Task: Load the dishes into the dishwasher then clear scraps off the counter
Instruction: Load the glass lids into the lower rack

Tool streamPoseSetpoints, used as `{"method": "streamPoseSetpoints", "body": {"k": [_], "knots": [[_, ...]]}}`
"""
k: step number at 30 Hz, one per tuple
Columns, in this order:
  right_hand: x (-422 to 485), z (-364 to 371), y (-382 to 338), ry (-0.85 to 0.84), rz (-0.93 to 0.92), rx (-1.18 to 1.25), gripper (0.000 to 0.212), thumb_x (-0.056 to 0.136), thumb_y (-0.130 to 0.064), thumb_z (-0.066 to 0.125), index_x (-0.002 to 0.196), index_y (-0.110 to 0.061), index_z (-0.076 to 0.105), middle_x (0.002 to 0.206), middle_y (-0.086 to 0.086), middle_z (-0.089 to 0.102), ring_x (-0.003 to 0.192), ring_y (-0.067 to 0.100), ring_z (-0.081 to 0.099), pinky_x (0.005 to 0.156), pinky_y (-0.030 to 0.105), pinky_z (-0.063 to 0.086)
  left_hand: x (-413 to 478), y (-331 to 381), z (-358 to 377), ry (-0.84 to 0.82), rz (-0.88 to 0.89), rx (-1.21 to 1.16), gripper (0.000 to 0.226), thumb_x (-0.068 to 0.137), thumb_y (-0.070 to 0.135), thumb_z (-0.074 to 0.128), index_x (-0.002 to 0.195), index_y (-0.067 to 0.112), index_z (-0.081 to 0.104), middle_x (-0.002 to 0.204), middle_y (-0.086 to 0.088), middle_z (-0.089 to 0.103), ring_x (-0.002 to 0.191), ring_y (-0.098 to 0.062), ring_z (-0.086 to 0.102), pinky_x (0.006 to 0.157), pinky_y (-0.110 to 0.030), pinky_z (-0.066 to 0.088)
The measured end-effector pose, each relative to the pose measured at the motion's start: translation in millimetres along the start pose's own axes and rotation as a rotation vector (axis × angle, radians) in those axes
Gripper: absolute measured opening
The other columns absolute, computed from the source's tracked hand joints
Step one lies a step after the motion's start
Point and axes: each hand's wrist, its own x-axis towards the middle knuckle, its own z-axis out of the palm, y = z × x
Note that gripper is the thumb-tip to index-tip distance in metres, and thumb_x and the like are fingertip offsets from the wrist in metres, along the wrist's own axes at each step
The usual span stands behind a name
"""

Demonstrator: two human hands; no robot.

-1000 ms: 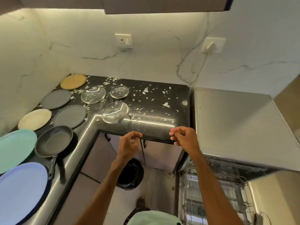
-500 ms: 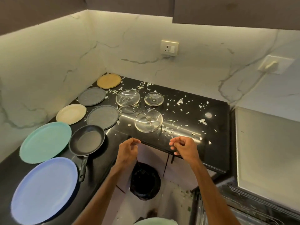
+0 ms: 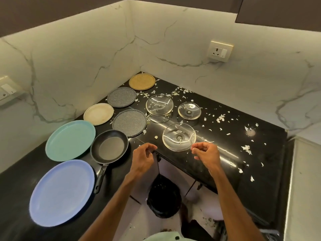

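On the black corner counter (image 3: 217,153) lie a blue plate (image 3: 61,193), a green plate (image 3: 70,140), a cream plate (image 3: 98,113), two grey plates (image 3: 129,122) (image 3: 121,97), a tan plate (image 3: 142,81) and a black frying pan (image 3: 109,146). Three glass lids rest further right: a near one (image 3: 178,136), a far left one (image 3: 159,105) and a small one (image 3: 189,110). White scraps (image 3: 246,148) are scattered over the counter. My left hand (image 3: 143,158) and my right hand (image 3: 205,153) hover at the counter's front edge, fingers loosely curled, holding nothing.
A black bin (image 3: 164,197) stands on the floor below the counter's inner corner. The dishwasher's steel top (image 3: 305,180) shows at the right edge. A wall socket (image 3: 220,51) sits above the counter.
The view has swung left and down, away from the dishwasher rack toward the counter. Both hands stay raised together in front, still with nothing in them.
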Motion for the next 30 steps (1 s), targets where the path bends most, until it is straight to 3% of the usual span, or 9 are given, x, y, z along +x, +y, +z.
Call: {"method": "streamPoseSetpoints", "body": {"k": [3,6,9,14,17,19,22,24,30], "knots": [[37.0,-5.3,-6.1,-0.03,0.012,-0.015,0.011,0.084,0.0,0.078,0.094,-0.004,0.076,0.083,0.013,0.077,0.067,0.015,0.07,0.054,0.022,0.057,21.5,12.4,11.7,0.014,-0.013,0.025,0.048,0.076,-0.015,0.054,0.099,0.021,0.075,0.083,0.001,0.071,0.062,-0.003,0.053,0.065,-0.013,0.048],[74.7,-10.2,-7.1,-0.038,0.005,-0.056,0.011,0.081,-0.01,0.085,0.088,-0.008,0.078,0.079,0.01,0.077,0.067,0.018,0.069,0.064,0.033,0.061,46.6,26.2,25.0,0.038,-0.069,0.012,0.047,0.073,-0.013,0.055,0.1,0.019,0.075,0.087,-0.011,0.071,0.066,-0.014,0.057,0.063,-0.017,0.048],[105.6,-6.4,-2.0,0.009,0.005,-0.122,0.013,0.077,-0.02,0.089,0.083,-0.014,0.079,0.075,0.002,0.077,0.067,0.015,0.07,0.067,0.034,0.06,66.1,36.7,36.3,0.045,-0.104,0.005,0.041,0.076,-0.006,0.059,0.103,0.023,0.073,0.089,-0.002,0.071,0.083,-0.016,0.066,0.074,-0.018,0.053],[143.1,9.1,18.9,-0.049,0.089,-0.309,0.032,0.078,-0.028,0.086,0.104,-0.014,0.073,0.096,0.005,0.076,0.084,0.019,0.072,0.074,0.032,0.059,75.4,36.4,49.0,0.065,-0.172,-0.016,0.027,0.083,0.005,0.065,0.098,0.026,0.074,0.092,0.013,0.072,0.091,-0.008,0.067,0.084,-0.023,0.057],[158.9,15.2,23.2,-0.071,0.111,-0.382,0.043,0.078,-0.026,0.084,0.116,-0.011,0.071,0.111,0.008,0.074,0.099,0.025,0.07,0.086,0.034,0.055,78.4,33.4,52.5,0.022,-0.221,0.002,0.025,0.085,0.006,0.065,0.097,0.025,0.074,0.094,0.014,0.072,0.09,-0.006,0.067,0.082,-0.014,0.053],[167.0,16.4,17.6,-0.06,0.128,-0.401,0.042,0.082,-0.023,0.081,0.118,-0.005,0.07,0.111,0.012,0.071,0.103,0.029,0.067,0.082,0.031,0.048,83.8,32.2,52.8,-0.001,-0.237,0.018,0.023,0.086,0.006,0.065,0.099,0.023,0.075,0.093,0.015,0.07,0.09,-0.004,0.066,0.076,-0.005,0.048],[179.5,19.0,13.7,-0.064,0.153,-0.427,0.026,0.083,-0.024,0.079,0.096,-0.003,0.072,0.085,0.014,0.065,0.082,0.029,0.065,0.067,0.033,0.047,94.2,33.0,50.8,-0.02,-0.242,0.041,0.021,0.087,0.007,0.064,0.101,0.019,0.076,0.093,0.014,0.069,0.088,-0.004,0.066,0.067,0.001,0.043],[184.6,23.5,16.9,-0.079,0.178,-0.469,0.026,0.082,-0.029,0.079,0.081,-0.007,0.066,0.074,0.01,0.061,0.067,0.024,0.057,0.054,0.029,0.04,102.9,32.7,48.6,-0.034,-0.238,0.042,0.021,0.088,0.008,0.064,0.102,0.018,0.075,0.092,0.014,0.068,0.088,-0.004,0.065,0.065,0.002,0.043],[198.1,38.9,17.2,-0.177,0.211,-0.493,0.013,0.081,-0.008,0.08,0.089,-0.001,0.073,0.072,0.009,0.074,0.057,0.018,0.071,0.054,0.031,0.056,129.2,23.1,42.4,-0.087,-0.226,0.049,0.022,0.09,0.004,0.062,0.102,0.016,0.076,0.092,0.013,0.069,0.082,0.005,0.061,0.069,0.003,0.041]]}}
